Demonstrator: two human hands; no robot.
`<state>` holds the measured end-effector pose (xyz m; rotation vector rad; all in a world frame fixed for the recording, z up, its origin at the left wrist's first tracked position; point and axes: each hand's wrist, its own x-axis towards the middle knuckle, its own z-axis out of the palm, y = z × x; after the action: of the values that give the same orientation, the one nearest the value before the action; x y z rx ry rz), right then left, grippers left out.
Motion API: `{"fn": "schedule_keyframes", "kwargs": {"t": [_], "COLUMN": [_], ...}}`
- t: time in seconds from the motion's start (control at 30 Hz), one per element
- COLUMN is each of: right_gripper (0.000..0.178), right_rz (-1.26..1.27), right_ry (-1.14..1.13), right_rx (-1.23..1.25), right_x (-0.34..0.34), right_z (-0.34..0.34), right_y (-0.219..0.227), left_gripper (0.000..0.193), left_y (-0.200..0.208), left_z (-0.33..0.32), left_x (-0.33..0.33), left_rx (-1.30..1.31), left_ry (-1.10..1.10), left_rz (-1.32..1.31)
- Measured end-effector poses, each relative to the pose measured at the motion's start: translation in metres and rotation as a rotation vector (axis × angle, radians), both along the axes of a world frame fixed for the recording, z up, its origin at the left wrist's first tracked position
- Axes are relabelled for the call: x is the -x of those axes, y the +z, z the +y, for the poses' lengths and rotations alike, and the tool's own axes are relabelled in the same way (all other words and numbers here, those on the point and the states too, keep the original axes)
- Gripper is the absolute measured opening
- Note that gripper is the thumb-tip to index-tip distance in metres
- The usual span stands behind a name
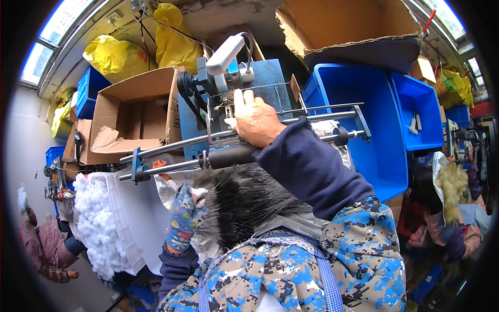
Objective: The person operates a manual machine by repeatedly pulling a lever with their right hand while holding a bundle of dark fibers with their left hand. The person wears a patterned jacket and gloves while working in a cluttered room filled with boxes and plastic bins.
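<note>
My right hand, bare, reaches onto the blue bench machine. Its fingers are bent and close together at a small metal fitting; whatever they grip is hidden under them. Something white shows by the thumb. A thin wire rod crosses just beyond the fingertips. Lower left, my left hand wears a patterned blue-grey glove, fingers curled in. What it holds, if anything, cannot be made out. Beside it, a bundle of thin dark filaments lies across my lap over silvery sheeting.
Two metal rails with a black roller run across the machine's front. White fluffy pieces fill a white bin at left. Cardboard boxes and blue bins flank the machine. Other people sit at both sides.
</note>
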<state>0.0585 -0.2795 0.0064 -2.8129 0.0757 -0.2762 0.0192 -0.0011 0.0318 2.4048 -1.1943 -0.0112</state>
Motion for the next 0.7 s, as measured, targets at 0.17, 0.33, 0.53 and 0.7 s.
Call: {"fn": "schedule_keyframes", "kwargs": {"t": [0.17, 0.33, 0.53, 0.7], "right_gripper": [0.048, 0.029, 0.008, 0.017], "right_rz": [0.083, -0.133, 0.057, 0.097], "right_ry": [0.003, -0.161, 0.043, 0.328], "right_rx": [0.124, 0.288, 0.273, -0.165], "right_x": [0.024, 0.012, 0.023, 0.115], "right_z": [-0.047, -0.082, -0.091, -0.054], "right_y": [0.021, 0.028, 0.034, 0.073], "left_gripper": [0.028, 0.013, 0.017, 0.02], "left_y": [-0.009, -0.01, -0.003, 0.005], "left_z": [0.005, -0.014, -0.009, 0.002], "left_x": [-0.002, 0.005, 0.01, 0.006], "left_rx": [0.086, 0.298, 0.737, 0.75], "left_ry": [0.113, 0.302, 0.448, 0.496], "left_rz": [0.239, 0.523, 0.693, 0.749]}}
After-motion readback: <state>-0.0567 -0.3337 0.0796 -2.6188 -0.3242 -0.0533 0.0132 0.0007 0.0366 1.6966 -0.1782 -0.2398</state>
